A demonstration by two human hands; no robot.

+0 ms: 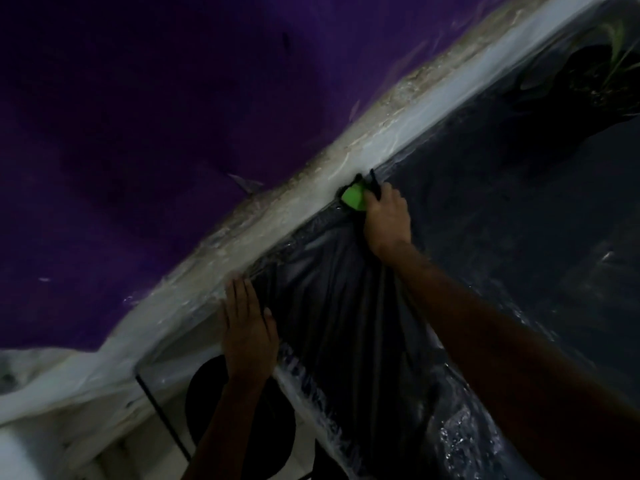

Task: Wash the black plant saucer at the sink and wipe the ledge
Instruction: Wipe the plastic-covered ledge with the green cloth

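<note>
A pale, dirty ledge (346, 161) runs diagonally under a purple wall. My right hand (386, 220) grips a green clip with black edges (352, 197) at the ledge's lower edge, where a dark plastic sheet (346, 289) gathers. My left hand (247, 327) lies flat with straight fingers on the ledge edge and the sheet, lower left. A round black shape (207, 393), possibly the saucer, shows below my left wrist, partly hidden by my forearm.
The purple wall (138, 133) fills the upper left. A plant in a dark pot (609, 64) stands at the top right behind the clear and dark plastic. A thin black cord (162, 414) crosses the white surface at the lower left. The scene is dim and blurred.
</note>
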